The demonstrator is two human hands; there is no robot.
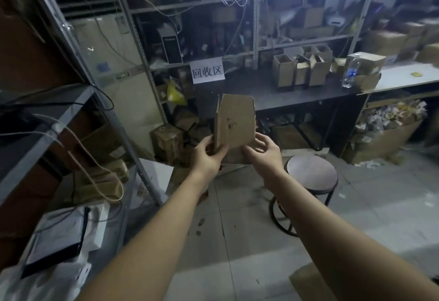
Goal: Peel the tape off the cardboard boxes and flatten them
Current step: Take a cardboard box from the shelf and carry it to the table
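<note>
Fingers (220, 150) of the left hand (209, 156) are pinching the lower left edge of the nearly flat cardboard box (235, 120), the right hand (262, 155) is gripping its lower right edge, both holding it upright in mid-air, nearer than the dark table (251, 87), and squeezing the faces together along the creases is probably serving best.

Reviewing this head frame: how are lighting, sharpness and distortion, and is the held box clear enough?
Head view: dim and grainy overall, brightest on the white counter; the shelves bow from wide-angle distortion, and their clutter is soft. Head view: the cardboard box, held by the left hand and right hand, is fairly sharp, its dark marks unreadable; the sign is legible.
</note>
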